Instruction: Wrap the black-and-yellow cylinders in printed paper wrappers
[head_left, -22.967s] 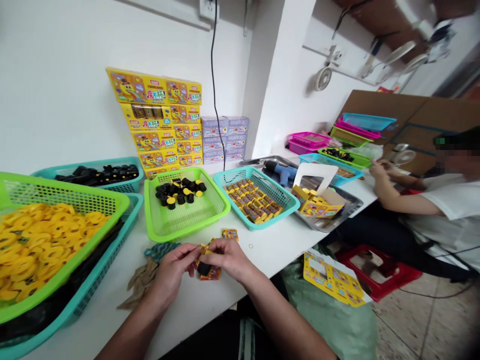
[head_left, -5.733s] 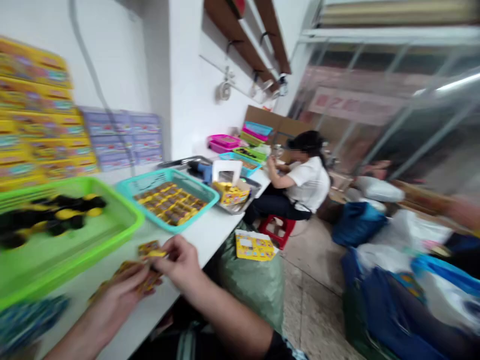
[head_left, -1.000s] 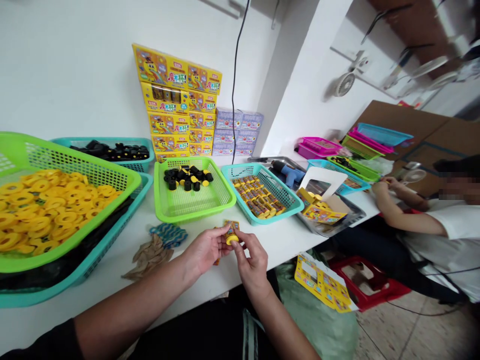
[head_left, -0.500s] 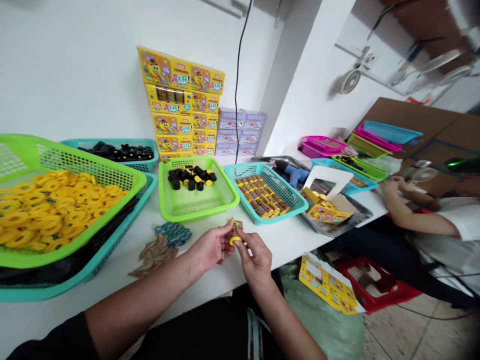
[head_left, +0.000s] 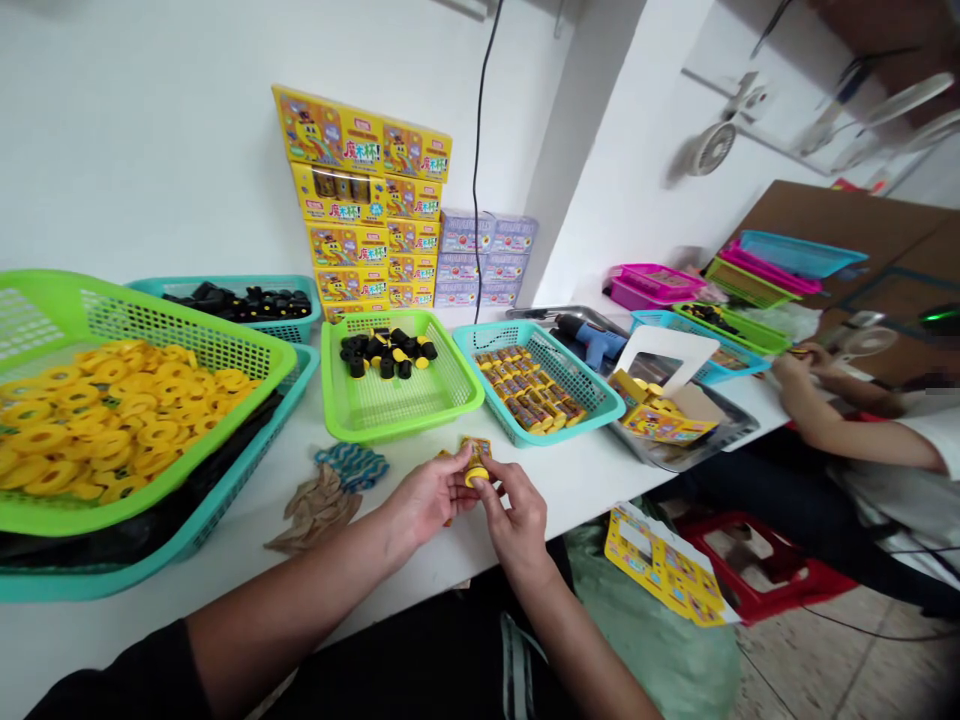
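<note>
Near the table's front edge, my left hand (head_left: 427, 497) and my right hand (head_left: 519, 508) meet around a small printed tube with a yellow end (head_left: 475, 476). My left fingers wrap the tube from the left, while the right thumb and fingers pinch at its yellow end. Bits of yellow printed material show beside and under my left fingers; what they belong to is partly hidden. Beyond the hands, a teal basket (head_left: 613, 408) holds rows of similar printed tubes. To its left, a green basket (head_left: 375, 415) contains black pieces with yellow parts.
Yellow rings (head_left: 112, 420) fill a tilted green basket at left. Brown and blue cloths (head_left: 319, 508) lie beside my left forearm. Yellow boxes (head_left: 345, 245) are stacked at the wall. An open carton (head_left: 660, 410) sits on a metal tray; another person (head_left: 862, 405) works at right.
The view has shifted slightly, so the baskets appear a little further right. Both hands keep hold of the tube, whose printed side and yellow end now show more.
</note>
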